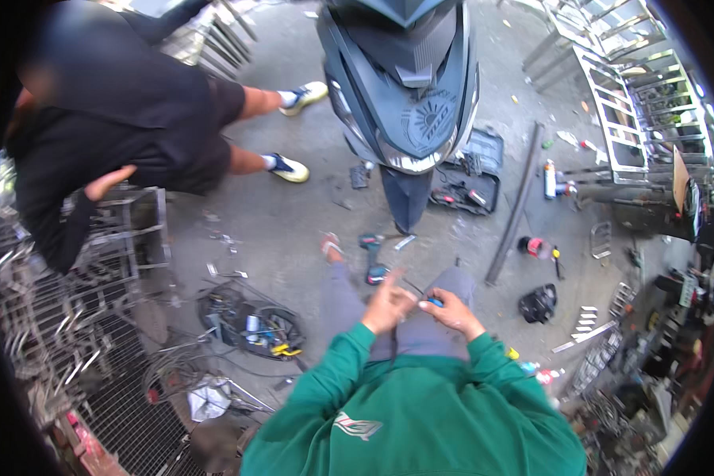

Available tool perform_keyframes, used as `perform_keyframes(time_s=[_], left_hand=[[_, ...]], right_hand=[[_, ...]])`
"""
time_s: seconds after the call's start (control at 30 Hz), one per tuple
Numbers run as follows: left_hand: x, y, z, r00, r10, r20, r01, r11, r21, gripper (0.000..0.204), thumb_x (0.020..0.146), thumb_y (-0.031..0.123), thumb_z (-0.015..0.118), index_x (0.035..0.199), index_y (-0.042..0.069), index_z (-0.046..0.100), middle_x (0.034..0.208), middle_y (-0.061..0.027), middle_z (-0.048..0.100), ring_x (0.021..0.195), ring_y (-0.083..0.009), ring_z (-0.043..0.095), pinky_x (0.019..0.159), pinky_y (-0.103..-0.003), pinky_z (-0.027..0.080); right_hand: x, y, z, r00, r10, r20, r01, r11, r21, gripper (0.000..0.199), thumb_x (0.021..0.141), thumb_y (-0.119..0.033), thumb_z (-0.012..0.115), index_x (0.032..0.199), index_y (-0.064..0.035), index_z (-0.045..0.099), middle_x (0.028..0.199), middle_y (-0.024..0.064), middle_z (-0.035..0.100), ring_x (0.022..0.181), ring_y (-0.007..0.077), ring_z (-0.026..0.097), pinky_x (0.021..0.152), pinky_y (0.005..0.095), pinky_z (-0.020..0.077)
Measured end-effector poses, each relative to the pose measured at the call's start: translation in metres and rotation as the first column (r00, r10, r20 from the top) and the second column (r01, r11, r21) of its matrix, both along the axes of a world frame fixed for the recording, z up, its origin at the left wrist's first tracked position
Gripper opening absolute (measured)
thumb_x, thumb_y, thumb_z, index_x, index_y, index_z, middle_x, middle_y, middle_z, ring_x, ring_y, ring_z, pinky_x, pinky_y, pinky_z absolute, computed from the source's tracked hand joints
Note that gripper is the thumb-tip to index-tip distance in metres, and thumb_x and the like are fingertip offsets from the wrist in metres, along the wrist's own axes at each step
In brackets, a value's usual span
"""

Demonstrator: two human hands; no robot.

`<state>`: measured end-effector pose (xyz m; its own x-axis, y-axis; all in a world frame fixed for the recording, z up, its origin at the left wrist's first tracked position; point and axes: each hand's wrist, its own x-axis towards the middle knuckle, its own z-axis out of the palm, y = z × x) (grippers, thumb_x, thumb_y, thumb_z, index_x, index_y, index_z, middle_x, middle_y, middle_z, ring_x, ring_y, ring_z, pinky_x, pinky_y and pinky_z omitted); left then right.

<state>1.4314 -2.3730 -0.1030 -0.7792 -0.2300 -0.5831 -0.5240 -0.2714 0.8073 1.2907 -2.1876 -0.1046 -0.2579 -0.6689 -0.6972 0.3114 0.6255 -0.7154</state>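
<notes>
My right hand point(454, 312) is closed around a screwdriver point(434, 301) with a blue handle, held above my lap. Its thin dark shaft points up and to the left. Close beside it, my left hand point(390, 305) has its fingers apart and slightly blurred by motion; I see nothing in it. Beyond my hands, a teal and black cordless drill point(374, 262) lies on the floor. The dark grey front of a scooter point(408, 119) stands straight ahead.
A person point(135, 119) in black stands at the left. An open black tool case point(484, 170) lies beside the scooter, with a long metal bar point(516, 206) to its right. A black plastic part point(254, 321) holds tools at left. Metal racks point(611, 103) stand far right.
</notes>
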Motion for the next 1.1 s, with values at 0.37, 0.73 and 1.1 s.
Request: perform_keyframes(time_s=[0.37,0.73,1.1], left_hand=[[0.116,0.032,-0.384,0.153,-0.824,0.545,0.912,0.33,0.242,0.076,0.08,0.046,0.077,0.142,0.009,0.055,0.14,-0.0232,0.06,0.132,-0.0378,0.056,0.11,-0.045,0.047],[0.152,-0.007,-0.491,0.176,-0.686,0.706,0.901,0.402,0.165,0.064,0.084,0.042,0.072,0.137,0.009,0.06,0.131,-0.0218,0.065,0.123,-0.0359,0.062,0.105,-0.045,0.05],[0.075,-0.036,-0.548,0.141,-0.731,0.668,0.975,0.22,0.034,0.053,0.088,0.038,0.068,0.133,0.009,0.066,0.122,-0.0204,0.071,0.115,-0.0341,0.067,0.1,-0.045,0.053]], right_hand=[[0.009,-0.027,-0.213,0.994,0.107,-0.019,-0.101,0.972,0.211,0.026,0.087,-0.004,0.063,0.113,-0.0026,0.067,0.093,0.0054,0.07,0.084,0.0139,0.061,0.079,0.0307,0.0511],[-0.037,-0.055,-0.249,0.947,0.318,0.052,-0.321,0.943,0.086,0.035,0.088,-0.005,0.062,0.122,-0.0022,0.066,0.103,0.0092,0.075,0.098,0.0201,0.07,0.091,0.0325,0.0533],[-0.03,-0.06,-0.241,0.945,0.071,-0.318,-0.163,0.949,-0.27,0.033,0.085,-0.002,0.061,0.118,-0.0011,0.062,0.102,0.01,0.077,0.091,0.0183,0.072,0.081,0.0318,0.0544]])
